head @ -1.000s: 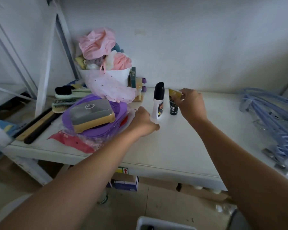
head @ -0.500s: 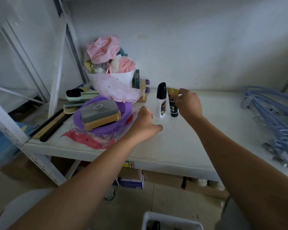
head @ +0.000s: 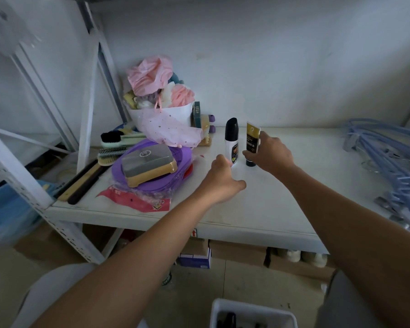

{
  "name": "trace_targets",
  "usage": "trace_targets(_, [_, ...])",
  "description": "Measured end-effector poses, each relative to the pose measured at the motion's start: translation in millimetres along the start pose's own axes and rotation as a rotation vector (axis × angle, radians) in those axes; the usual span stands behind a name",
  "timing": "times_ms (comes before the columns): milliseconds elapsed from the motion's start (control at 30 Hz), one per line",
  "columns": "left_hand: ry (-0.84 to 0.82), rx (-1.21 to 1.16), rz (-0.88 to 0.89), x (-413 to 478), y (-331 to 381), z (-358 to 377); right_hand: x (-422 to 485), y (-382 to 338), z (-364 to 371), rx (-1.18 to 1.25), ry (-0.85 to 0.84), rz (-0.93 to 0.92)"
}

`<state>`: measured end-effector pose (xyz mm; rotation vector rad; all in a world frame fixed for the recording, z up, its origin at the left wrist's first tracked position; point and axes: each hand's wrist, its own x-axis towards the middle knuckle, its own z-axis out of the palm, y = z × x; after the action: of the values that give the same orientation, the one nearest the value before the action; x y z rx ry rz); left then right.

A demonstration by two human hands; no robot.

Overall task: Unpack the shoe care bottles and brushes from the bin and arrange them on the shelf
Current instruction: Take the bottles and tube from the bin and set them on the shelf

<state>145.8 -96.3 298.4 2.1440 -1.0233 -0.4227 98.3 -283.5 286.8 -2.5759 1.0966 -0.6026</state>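
On the white shelf (head: 258, 209), the right hand (head: 269, 153) grips the upright gold-and-black tube (head: 251, 144) standing cap-down, while the left hand (head: 220, 183), loosely curled, touches the base of the white bottle (head: 231, 143) just beside it.

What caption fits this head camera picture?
Right hand stands a gold-and-black tube beside the white bottle on the shelf.

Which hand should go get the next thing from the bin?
Probably the left hand: it looks empty beside the white bottle, while the right hand grips the gold tube. The bin sits below both.
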Motion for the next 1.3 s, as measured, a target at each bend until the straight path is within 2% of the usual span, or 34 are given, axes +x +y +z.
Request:
trace_targets(100, [0.027, 0.005, 0.039, -4, -7, 0, -4, 4, -3, 0.010, -0.035, 0.026])
trace_targets(300, [0.158, -0.022, 0.290, -23, -14, -6, -31, 20, -28, 0.189, -0.063, 0.077])
trace_targets(500, [0.124, 0.023, 0.390, -66, -22, 6, -109, 20, -55, 0.118, 0.039, -0.045])
trace_targets(600, [0.202, 0.112, 0.492, -93, -25, 10, -156, 15, -55, 0.097, 0.096, -0.151])
trace_targets(667, [0.260, 0.165, 0.533, -111, -30, 16, -186, 11, -48, 0.052, 0.075, -0.275])
trace_targets(767, [0.211, 0.264, 0.564, -130, -45, 29, -222, 9, -28, -0.053, -0.121, -0.526])
trace_targets(867, [0.046, 0.501, 0.605, -137, -80, 43, -250, 17, 7, -0.230, -0.442, -0.674])
trace_targets(967, [-0.206, 0.618, 0.512, -140, -127, 61, -274, 37, 49, -0.393, -0.769, -0.606])
trace_targets(1133, [-0.623, 0.804, 0.476, -142, -192, 104, -309, 90, 116, -0.421, -1.079, -0.410])
trace_targets(1233, [-0.714, 0.787, 0.368, -139, -209, 134, -324, 118, 151, -0.367, -1.174, -0.268])
trace_targets(1300, [-0.712, 0.646, 0.215, -132, -220, 156, -332, 130, 171, -0.324, -1.178, -0.151])
